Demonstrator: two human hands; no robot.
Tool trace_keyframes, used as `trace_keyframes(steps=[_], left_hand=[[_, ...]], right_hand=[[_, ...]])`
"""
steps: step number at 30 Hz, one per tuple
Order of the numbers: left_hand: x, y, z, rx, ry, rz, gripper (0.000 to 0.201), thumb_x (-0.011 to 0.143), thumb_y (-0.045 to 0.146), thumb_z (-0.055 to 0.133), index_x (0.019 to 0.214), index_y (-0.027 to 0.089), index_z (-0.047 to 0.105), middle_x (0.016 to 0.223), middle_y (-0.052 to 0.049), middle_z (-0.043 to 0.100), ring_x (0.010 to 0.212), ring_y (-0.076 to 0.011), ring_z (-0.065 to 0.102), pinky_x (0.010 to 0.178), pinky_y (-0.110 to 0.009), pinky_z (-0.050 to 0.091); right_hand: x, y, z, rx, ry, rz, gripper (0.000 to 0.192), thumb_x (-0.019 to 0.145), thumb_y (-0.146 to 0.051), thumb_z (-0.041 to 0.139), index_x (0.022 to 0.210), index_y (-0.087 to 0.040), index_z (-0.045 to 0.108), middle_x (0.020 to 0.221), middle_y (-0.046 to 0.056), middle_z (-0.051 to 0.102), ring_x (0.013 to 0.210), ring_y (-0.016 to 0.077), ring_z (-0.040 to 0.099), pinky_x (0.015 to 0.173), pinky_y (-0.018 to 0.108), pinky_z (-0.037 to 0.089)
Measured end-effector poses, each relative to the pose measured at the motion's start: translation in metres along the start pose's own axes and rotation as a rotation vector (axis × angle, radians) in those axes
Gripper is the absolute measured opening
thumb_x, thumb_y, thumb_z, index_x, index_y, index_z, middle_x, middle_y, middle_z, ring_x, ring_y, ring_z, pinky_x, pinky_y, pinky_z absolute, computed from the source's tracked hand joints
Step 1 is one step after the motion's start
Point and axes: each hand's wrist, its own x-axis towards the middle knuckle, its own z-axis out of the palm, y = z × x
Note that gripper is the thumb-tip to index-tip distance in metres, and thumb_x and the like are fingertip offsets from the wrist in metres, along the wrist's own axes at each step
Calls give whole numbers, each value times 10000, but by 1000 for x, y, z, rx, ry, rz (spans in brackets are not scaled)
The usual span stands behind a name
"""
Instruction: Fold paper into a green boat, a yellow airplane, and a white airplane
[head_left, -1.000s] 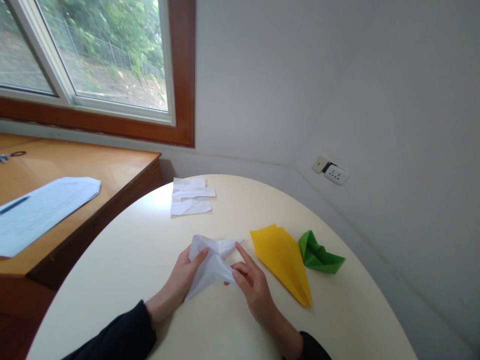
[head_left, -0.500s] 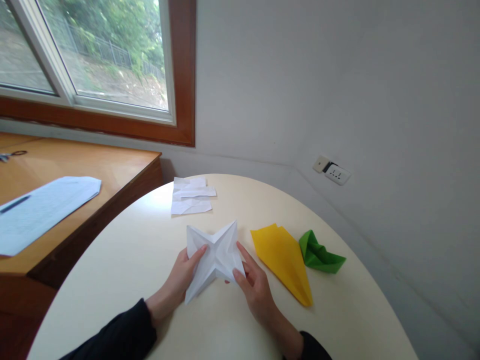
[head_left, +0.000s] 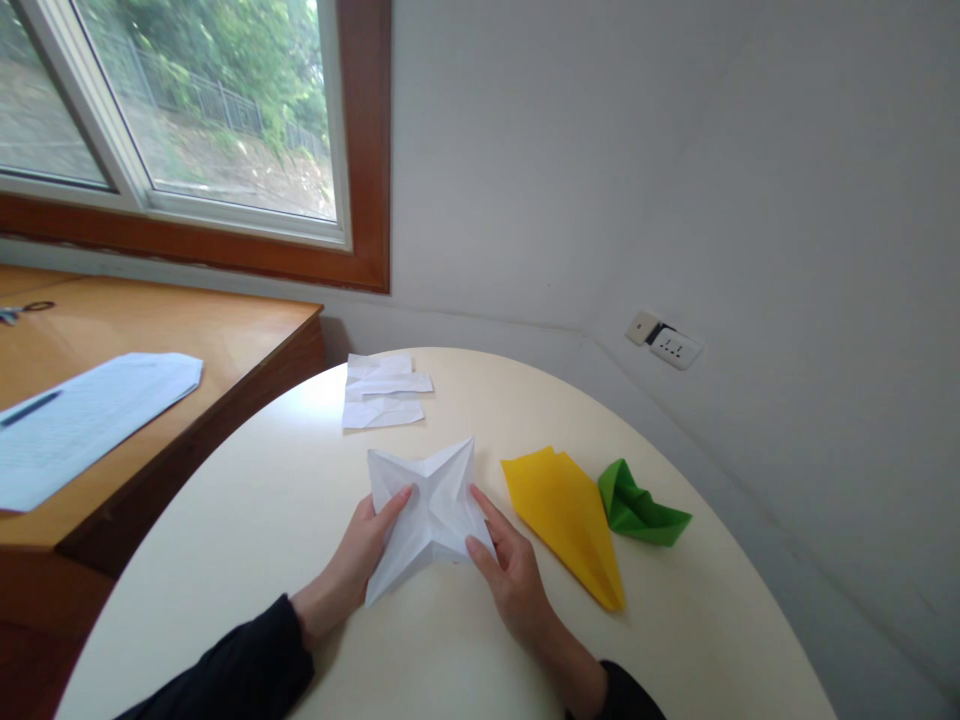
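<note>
Between my hands is a sheet of white paper [head_left: 433, 510], creased into a four-pointed star shape. My left hand [head_left: 365, 545] grips its left side, thumb on top and the other fingers hidden underneath. On the right side, my right hand [head_left: 510, 570] pinches the edge, with the thumb near the lower right point and the index finger higher up. Just right of that hand lies a folded yellow paper [head_left: 564, 525], and a green paper boat [head_left: 637, 508] touches its far side.
White paper strips [head_left: 386, 392] lie at the back of the round table [head_left: 247, 560]. A wooden desk [head_left: 247, 330] on the left holds written sheets [head_left: 112, 410], a pen [head_left: 30, 408] and scissors [head_left: 26, 311]. A wall socket [head_left: 675, 348] is at the right.
The white paper has spread slightly wider and flatter, its left points shifting left and its lower right point right. Both hands keep nearly the same places.
</note>
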Motion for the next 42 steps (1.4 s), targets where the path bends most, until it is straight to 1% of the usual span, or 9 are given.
trace_keyframes(steps=[5, 9, 14, 17, 25, 31, 34, 39, 42], left_hand=[[-2, 4, 0, -60, 9, -42, 210, 779, 238, 612, 942, 106, 614, 790, -109, 725, 668, -252, 695, 600, -326, 554], [-2, 6, -2, -122, -25, -107, 266, 791, 259, 591, 1012, 110, 604, 779, -98, 729, 697, -261, 698, 645, -342, 556], [1, 4, -5, -224, -85, -156, 309, 809, 270, 557, 1072, 107, 576, 819, -107, 729, 731, -273, 699, 684, -368, 557], [4, 3, -6, -261, -101, -189, 337, 816, 290, 548, 1083, 86, 566, 856, -128, 724, 762, -283, 697, 715, -380, 553], [6, 6, -5, -339, -99, -267, 386, 851, 343, 484, 1126, 83, 559, 906, -137, 717, 814, -287, 691, 769, -391, 542], [5, 9, -2, -333, 30, -263, 341, 871, 282, 454, 1134, 84, 547, 870, -123, 716, 753, -259, 699, 751, -368, 553], [6, 8, -2, -353, 10, -254, 345, 872, 277, 459, 1150, 87, 532, 902, -126, 710, 752, -252, 699, 762, -362, 553], [8, 5, -5, -387, -36, -249, 378, 876, 301, 461, 1170, 71, 519, 934, -141, 704, 805, -263, 692, 806, -376, 537], [9, 3, -7, -395, -76, -260, 395, 880, 321, 460, 1181, 72, 521, 942, -143, 705, 849, -272, 684, 839, -387, 519]], right_hand=[[1, -4, 2, 33, 4, 22, 588, 772, -386, 616, 1299, -172, 468, 1194, 107, 610, 1070, 251, 584, 933, 428, 442], [1, -3, 2, 56, 22, 15, 594, 759, -381, 630, 1292, -169, 476, 1126, 105, 643, 997, 240, 613, 893, 414, 467], [2, 0, 3, 103, 27, 38, 625, 751, -393, 631, 1307, -166, 456, 1009, 94, 673, 821, 211, 637, 721, 363, 526], [3, 1, 3, 115, 44, 44, 621, 737, -392, 638, 1289, -159, 477, 985, 89, 672, 789, 199, 626, 667, 328, 524], [6, -1, -1, 107, 99, 79, 542, 702, -348, 632, 1208, -173, 549, 833, 38, 683, 684, 164, 600, 617, 290, 501], [7, 6, -4, 96, 133, 76, 476, 708, -305, 619, 1159, -158, 580, 704, 9, 659, 587, 136, 566, 584, 269, 462], [8, 8, -6, 105, 129, 69, 455, 713, -291, 610, 1145, -152, 583, 661, -3, 634, 579, 133, 557, 582, 264, 448], [7, 9, -6, 140, 119, 68, 461, 703, -265, 605, 1150, -159, 573, 637, -20, 605, 585, 127, 542, 592, 252, 430], [6, 7, -5, 173, 82, 87, 503, 686, -240, 599, 1183, -179, 552, 666, -22, 612, 615, 131, 551, 619, 254, 429]])
